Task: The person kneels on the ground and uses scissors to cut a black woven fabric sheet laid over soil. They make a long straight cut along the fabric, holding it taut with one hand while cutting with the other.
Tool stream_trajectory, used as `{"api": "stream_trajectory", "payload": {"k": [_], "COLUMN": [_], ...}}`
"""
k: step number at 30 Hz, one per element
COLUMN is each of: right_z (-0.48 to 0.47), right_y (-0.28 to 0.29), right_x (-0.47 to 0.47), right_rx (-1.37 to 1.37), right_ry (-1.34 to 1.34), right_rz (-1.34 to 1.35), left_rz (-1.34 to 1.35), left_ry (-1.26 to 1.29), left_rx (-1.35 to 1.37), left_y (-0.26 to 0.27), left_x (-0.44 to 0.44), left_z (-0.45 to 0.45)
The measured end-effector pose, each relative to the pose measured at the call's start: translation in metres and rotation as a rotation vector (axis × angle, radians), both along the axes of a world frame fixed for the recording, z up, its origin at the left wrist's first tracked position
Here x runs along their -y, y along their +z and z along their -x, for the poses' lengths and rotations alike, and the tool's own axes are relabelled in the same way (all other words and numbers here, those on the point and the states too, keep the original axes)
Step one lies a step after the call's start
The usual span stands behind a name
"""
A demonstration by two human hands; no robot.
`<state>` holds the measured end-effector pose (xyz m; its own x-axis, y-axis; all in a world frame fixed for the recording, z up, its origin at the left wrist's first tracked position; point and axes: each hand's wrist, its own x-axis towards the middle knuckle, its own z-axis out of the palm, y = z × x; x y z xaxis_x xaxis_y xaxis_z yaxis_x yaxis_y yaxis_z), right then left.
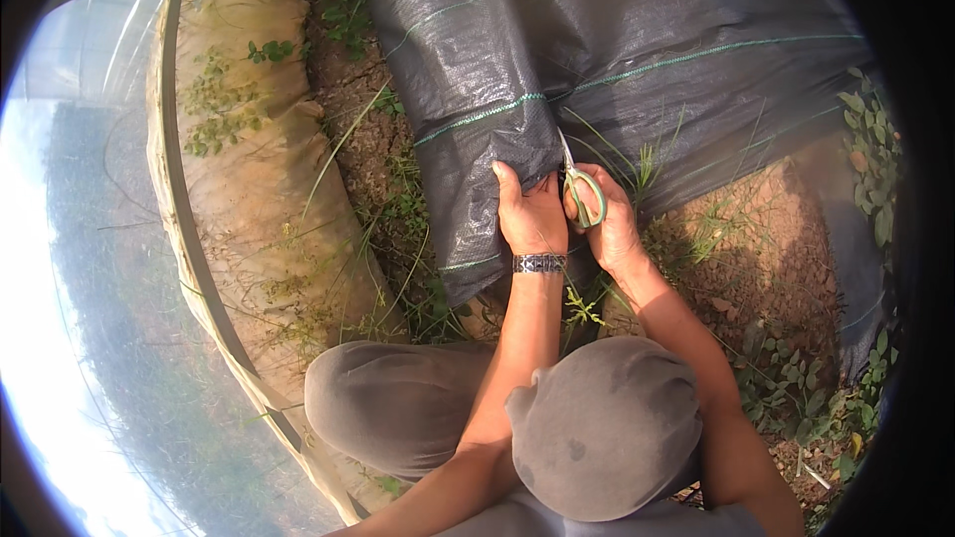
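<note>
Black woven weed-control fabric [634, 104] with green stitched lines lies before me, its left part folded over into a thick flap [462, 67]. My left hand [531, 212] grips the flap near its lower right edge, thumb on top and fingers tucked out of sight beneath. A dark patterned band [539, 263] circles that wrist. Just to its right, my right hand [608, 212] holds scissors [588, 198] with green handles. The scissor blades point up along the flap's right edge; the tips are partly lost against the dark fabric, so whether they touch it is unclear.
A transparent plastic-film wall [97, 239] curves down the left behind a pale strip [198, 239]. Beside it runs a soil-stained, film-covered ridge [261, 164]. Bare brown soil [753, 253] with grass lies to the right, and leafy weeds [791, 380] grow lower down. My knees [604, 425] are close below my hands.
</note>
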<state>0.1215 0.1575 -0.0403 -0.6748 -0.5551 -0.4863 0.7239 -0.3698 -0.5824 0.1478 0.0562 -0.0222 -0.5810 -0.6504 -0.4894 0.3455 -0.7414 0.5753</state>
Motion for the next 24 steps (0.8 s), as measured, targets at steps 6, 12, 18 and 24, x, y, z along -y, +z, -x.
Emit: {"api": "stream_trajectory", "payload": {"k": [6,12,18,24], "right_z": [0.004,0.003,0.012,0.009], "right_y": [0.001,-0.003,-0.001,0.002], "right_x": [0.006,0.005,0.008,0.012], "right_rx": [-0.029,-0.046,-0.04,-0.01], "right_ry": [0.0,0.034,0.124,0.075], "right_rz": [0.016,0.001,0.022,0.018], "left_rz": [-0.078,-0.068,0.032,0.014], "left_ry": [0.033,0.109,0.111,0.142], "left_rx": [-0.069,-0.03,0.047,-0.06], "left_y": [-0.007,-0.002,0.008,0.009], "left_x": [0.004,0.01,0.014,0.012], "left_z": [-0.004,-0.005,-0.003,-0.002]}}
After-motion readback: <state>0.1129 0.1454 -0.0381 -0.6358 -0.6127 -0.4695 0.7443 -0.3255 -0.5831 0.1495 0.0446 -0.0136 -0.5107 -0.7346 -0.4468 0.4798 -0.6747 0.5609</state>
